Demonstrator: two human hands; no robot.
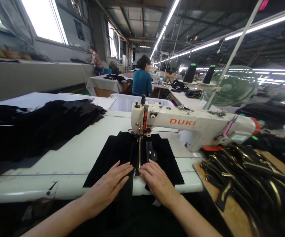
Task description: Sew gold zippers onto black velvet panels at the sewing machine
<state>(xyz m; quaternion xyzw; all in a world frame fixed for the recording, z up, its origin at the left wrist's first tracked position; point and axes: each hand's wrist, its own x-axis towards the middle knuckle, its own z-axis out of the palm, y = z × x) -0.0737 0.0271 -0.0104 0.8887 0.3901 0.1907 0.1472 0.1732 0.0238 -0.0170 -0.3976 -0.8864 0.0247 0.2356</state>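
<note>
A black fabric piece (112, 154) lies flat under the needle of a white sewing machine (157, 115) marked DUKI. Down its middle runs a gold-toothed zipper (139, 153), whose upper end passes beneath the presser foot. My left hand (110, 182) rests flat on the fabric left of the zipper, its fingers stretched out. On the other side, my right hand (155, 179) presses its fingertips on the zipper's near end, thumb and fingers close together. Just beyond them sits a small black tab with a zipper pull (151, 152).
Stacked black fabric pieces (46, 121) cover the left of the white table (83, 154). At right, a heap of gold-toothed black zippers (246, 177) lies on a brown board (236, 214). Behind the machine stand thread cones (190, 73), a green fan (228, 86) and a seated person in teal (141, 80).
</note>
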